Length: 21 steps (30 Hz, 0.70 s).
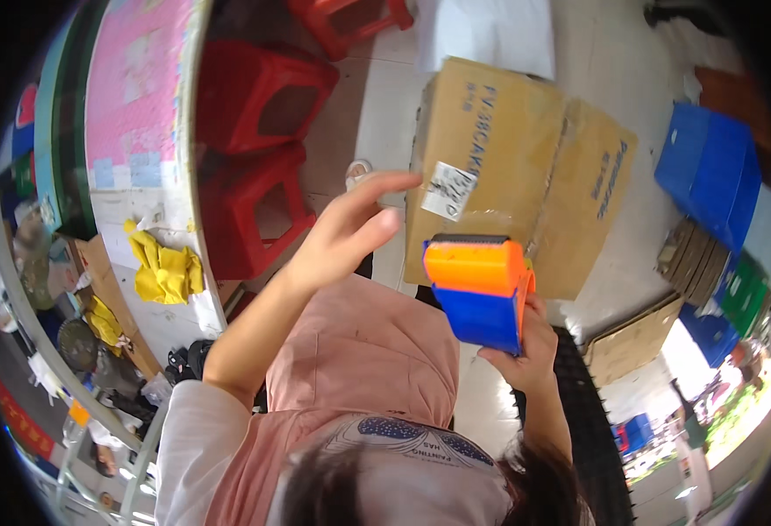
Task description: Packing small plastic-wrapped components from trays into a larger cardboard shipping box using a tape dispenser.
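Observation:
A large brown cardboard box (512, 149) stands in front of me, with clear tape along its top seam and a white label (446, 191) on its near left part. My right hand (532, 351) grips an orange and blue tape dispenser (476, 294) at the box's near edge, its dark toothed edge facing away from me. My left hand (346, 230) is by the box's left side, fingers stretched out and thumb apart, with nothing in it. Its index fingertip is close to the label; whether it touches the box I cannot tell.
Red plastic stools (262, 96) stand to the left, beside a table (144, 96) bearing a yellow cloth (164, 267). A white bag-like thing (488, 35) lies beyond the box. Blue bins (708, 167) and flattened cardboard (635, 340) are on the right.

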{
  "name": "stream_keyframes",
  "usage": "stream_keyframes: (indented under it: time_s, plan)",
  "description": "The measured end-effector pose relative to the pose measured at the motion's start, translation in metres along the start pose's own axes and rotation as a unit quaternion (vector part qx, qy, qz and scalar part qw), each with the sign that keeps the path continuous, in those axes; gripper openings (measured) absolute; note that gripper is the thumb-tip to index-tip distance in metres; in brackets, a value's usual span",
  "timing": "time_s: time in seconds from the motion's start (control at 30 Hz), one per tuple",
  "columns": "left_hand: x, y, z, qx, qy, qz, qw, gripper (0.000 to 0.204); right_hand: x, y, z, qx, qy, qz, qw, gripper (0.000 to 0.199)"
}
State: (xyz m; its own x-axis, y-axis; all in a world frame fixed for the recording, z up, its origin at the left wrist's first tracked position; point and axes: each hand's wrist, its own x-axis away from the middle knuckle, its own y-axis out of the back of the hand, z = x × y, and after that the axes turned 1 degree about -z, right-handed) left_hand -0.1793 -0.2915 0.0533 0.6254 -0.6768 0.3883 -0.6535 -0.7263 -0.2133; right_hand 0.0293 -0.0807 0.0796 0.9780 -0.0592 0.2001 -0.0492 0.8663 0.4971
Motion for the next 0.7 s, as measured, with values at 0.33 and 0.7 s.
stream_keyframes:
  time_s: [0.33, 0.7]
  plan:
    - [-0.071, -0.168, 0.018, -0.067, 0.189, 0.276, 0.94, 0.034, 0.11, 0.062, -0.067, -0.021, 0.018, -0.119, 0.993, 0.041]
    - [-0.159, -0.171, 0.04, -0.227, 0.112, 0.225, 0.941, 0.011, 0.053, 0.055, -0.091, -0.099, -0.106, -0.101, 0.984, 0.044]
